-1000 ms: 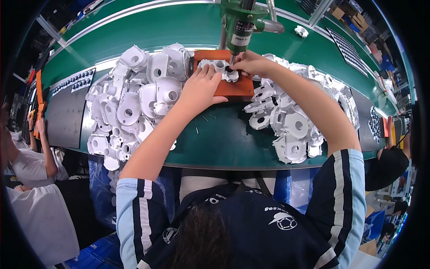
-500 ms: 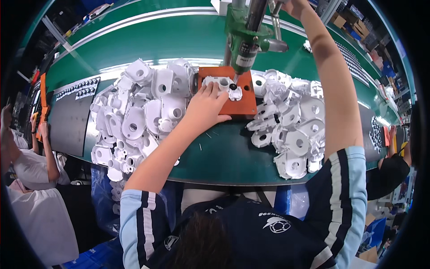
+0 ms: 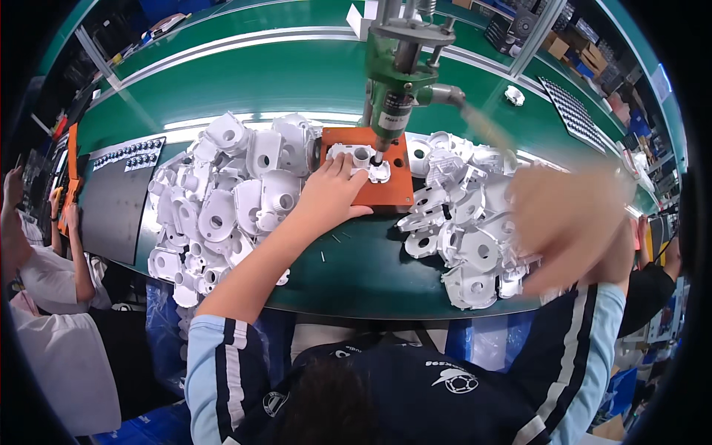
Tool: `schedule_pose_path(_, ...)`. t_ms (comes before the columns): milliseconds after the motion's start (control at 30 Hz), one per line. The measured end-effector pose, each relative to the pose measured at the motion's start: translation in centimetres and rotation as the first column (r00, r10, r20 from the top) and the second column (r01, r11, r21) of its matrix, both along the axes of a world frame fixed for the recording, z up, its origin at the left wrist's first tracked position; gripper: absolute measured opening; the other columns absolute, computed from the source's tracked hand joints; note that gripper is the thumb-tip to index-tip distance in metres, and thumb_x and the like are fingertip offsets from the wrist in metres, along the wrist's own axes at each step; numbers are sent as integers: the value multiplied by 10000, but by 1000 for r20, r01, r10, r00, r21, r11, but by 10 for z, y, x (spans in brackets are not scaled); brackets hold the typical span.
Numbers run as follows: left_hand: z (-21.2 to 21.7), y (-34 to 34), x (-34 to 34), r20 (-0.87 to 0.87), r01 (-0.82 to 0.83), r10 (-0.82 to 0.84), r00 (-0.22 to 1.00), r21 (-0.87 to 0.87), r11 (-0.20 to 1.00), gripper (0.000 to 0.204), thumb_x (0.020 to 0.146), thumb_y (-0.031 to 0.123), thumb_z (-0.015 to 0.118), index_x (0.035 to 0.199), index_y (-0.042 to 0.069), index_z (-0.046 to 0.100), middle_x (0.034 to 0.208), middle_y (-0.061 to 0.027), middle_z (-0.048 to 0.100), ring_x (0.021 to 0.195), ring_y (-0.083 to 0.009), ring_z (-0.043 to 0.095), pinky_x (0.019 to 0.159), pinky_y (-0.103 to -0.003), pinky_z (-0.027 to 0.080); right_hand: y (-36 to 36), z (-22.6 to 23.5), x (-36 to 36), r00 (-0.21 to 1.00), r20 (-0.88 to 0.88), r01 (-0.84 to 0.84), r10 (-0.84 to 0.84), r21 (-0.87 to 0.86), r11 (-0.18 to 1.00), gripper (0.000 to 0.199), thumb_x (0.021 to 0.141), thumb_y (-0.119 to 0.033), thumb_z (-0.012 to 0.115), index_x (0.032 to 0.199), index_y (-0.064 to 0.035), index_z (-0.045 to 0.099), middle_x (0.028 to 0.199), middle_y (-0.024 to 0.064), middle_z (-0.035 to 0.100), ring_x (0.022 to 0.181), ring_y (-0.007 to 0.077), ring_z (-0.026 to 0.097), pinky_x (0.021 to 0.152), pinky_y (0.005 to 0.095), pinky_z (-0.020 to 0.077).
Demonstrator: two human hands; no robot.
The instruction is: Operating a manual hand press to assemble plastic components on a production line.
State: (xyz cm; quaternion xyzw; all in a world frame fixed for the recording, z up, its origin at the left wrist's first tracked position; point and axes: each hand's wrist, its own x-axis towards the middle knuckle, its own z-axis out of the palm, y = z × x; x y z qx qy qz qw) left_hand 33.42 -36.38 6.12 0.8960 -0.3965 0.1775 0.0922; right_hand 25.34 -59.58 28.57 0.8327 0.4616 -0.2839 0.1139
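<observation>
My left hand [image 3: 331, 191] presses its fingertips onto a white plastic housing [image 3: 381, 174], which lies in an orange fixture block [image 3: 400, 194]. The thumb rests by the block's near edge. Over the housing stands a green bench press [image 3: 394, 78], its tool tip [image 3: 379, 156] down at a dark round spot in the part. My right hand [image 3: 541, 211] is smeared by motion, to the right of the press and above the right-hand pile of parts. A blurred lever [image 3: 486, 126] runs from the press toward it; whether the fingers grip it cannot be seen.
Heaped white housings [image 3: 219, 211] flank the fixture on the left, with another pile [image 3: 475, 252] on the right. Small pins [image 3: 322, 256] lie on the green table [image 3: 356, 293]. Dark boards [image 3: 115, 208] with small black parts stand left. Co-workers [image 3: 55, 259] sit at both sides.
My right hand has swung down from the top of the press toward the lower right, and the lever has come down with it. The left hand stays on the housing. The view has shifted slightly.
</observation>
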Motion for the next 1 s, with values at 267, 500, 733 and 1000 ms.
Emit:
schedule_pose_path(267,25,-3,12,-515,-262,203,833,-45,964,647,670,458,714,1078,7,492,1045,-223,567,1001,-347,560,832,-378,466,-8,-26,-11,975,-214,139,-56,398,907,343,789,-400,607,699,-68,603,490,55,561,474,232,560,590,351,441)
schedule_pose_path(500,29,-9,54,-362,-84,86,928,22,996,514,747,324,585,1192,106,450,1159,-141,514,1144,-326,435,970,-439,336,-17,42,131,743,-617,667,258,649,-367,458,894,-472,441,1152,-99,503,851,48,518,773,162,523,692,342,455)
schedule_pose_path(733,51,-9,89,-346,-64,132,929,201,977,375,785,369,561,1088,148,560,978,-179,571,1019,-313,538,856,-417,431,-47,-47,168,578,-706,611,-410,707,-356,369,888,-406,500,1049,-74,509,860,44,544,672,144,541,580,282,454)
schedule_pose_path(1000,49,2,163,-479,-202,214,851,78,976,517,705,271,648,1178,136,487,1095,-246,516,956,-395,560,872,-424,445,-118,-95,68,542,112,681,-833,522,513,474,788,-377,615,1025,33,587,1012,173,625,931,269,595,793,351,461)
